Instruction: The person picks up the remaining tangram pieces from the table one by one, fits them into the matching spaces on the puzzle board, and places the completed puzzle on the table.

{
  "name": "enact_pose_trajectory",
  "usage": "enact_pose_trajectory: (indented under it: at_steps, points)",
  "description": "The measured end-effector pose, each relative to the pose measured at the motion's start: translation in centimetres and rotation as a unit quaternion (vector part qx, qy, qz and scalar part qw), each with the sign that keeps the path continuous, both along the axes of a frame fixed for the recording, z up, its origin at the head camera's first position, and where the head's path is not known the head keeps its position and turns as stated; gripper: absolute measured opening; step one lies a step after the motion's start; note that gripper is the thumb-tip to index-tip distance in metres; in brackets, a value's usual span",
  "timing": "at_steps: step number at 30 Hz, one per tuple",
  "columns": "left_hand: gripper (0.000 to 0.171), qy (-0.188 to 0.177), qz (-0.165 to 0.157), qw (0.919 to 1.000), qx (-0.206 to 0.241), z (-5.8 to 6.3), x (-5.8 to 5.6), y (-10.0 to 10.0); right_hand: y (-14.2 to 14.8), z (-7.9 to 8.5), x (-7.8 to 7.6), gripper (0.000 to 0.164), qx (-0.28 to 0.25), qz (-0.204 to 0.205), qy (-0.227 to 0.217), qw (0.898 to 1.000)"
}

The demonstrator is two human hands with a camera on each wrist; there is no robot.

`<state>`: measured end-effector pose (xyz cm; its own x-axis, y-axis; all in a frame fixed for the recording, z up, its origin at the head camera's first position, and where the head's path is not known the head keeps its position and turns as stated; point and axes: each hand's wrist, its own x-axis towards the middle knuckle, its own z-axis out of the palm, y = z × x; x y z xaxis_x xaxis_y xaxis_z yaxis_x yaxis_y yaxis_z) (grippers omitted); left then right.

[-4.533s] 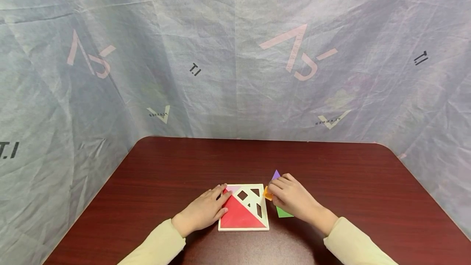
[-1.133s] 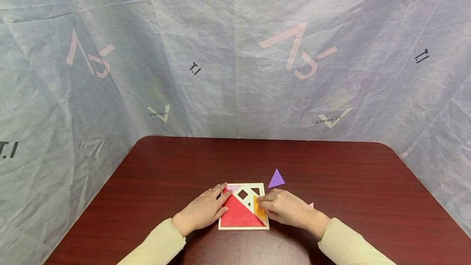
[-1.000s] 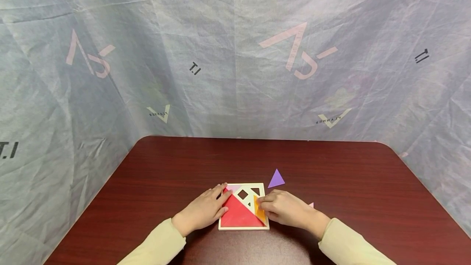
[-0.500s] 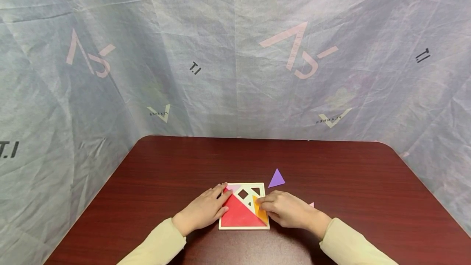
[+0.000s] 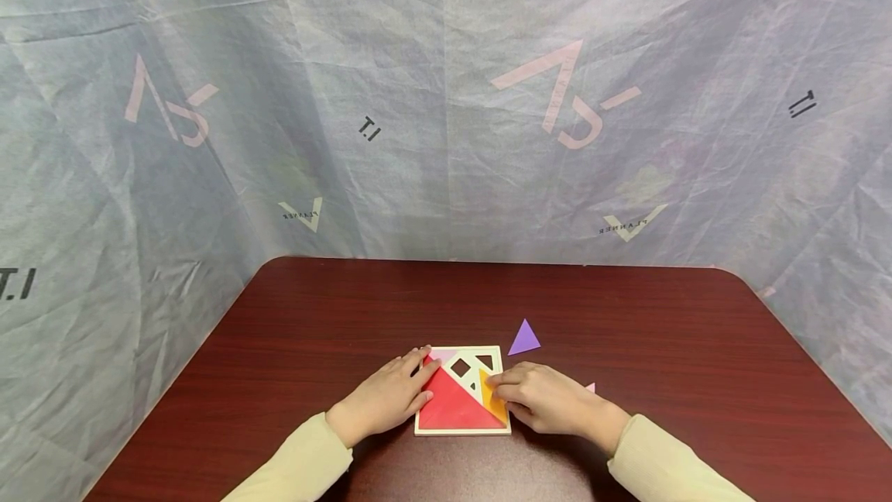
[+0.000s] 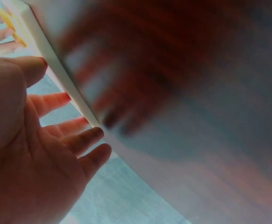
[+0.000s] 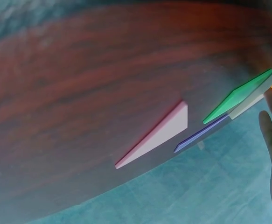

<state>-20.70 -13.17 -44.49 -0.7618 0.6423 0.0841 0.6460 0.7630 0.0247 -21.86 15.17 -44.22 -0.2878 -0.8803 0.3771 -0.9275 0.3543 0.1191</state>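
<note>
A square white tangram board (image 5: 463, 431) lies on the table in the head view. A large red triangle (image 5: 449, 405) fills its lower left, with a pink piece (image 5: 444, 356) in the upper left corner partly under fingertips. My left hand (image 5: 385, 396) rests on the board's left side, fingers spread over the red and pink pieces. At the board's right side, my right hand (image 5: 545, 397) holds an orange parallelogram (image 5: 493, 403) by its right edge with bent fingers. The orange piece lies over the right-hand cutout, next to the red triangle. Cutouts still show in the upper right of the board.
A purple triangle (image 5: 525, 338) lies beyond the board's right corner. In the right wrist view a pink triangle (image 7: 159, 135) and a green piece (image 7: 238, 96) lie on the table; the right hand mostly hides them in the head view. A grey cloth (image 5: 446, 138) hangs behind the table.
The right hand took the orange parallelogram from beside the board onto its right side. Over the last second the piece shifted slightly toward the lower right corner. The left hand stayed put.
</note>
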Motion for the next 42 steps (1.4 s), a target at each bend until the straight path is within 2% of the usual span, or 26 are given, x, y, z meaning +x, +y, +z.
enact_pose_trajectory:
  at_steps: [5, 22, 42]
  points:
    - [0.048, -0.005, 0.004, 1.0000, -0.001, 0.11, -0.03, 0.05, -0.04, 0.10, 0.09, 0.018, -0.006, 0.010, 0.015, 1.000]
    - [0.048, -0.007, 0.006, 1.0000, -0.001, 0.11, -0.05, 0.02, 0.09, -0.07, 0.15, 0.018, 0.008, 0.006, 0.025, 1.000]
    - [0.049, -0.002, 0.005, 1.0000, -0.003, -0.21, -0.16, -0.07, 0.02, -0.10, 0.25, 0.015, 0.002, -0.005, 0.007, 1.000]
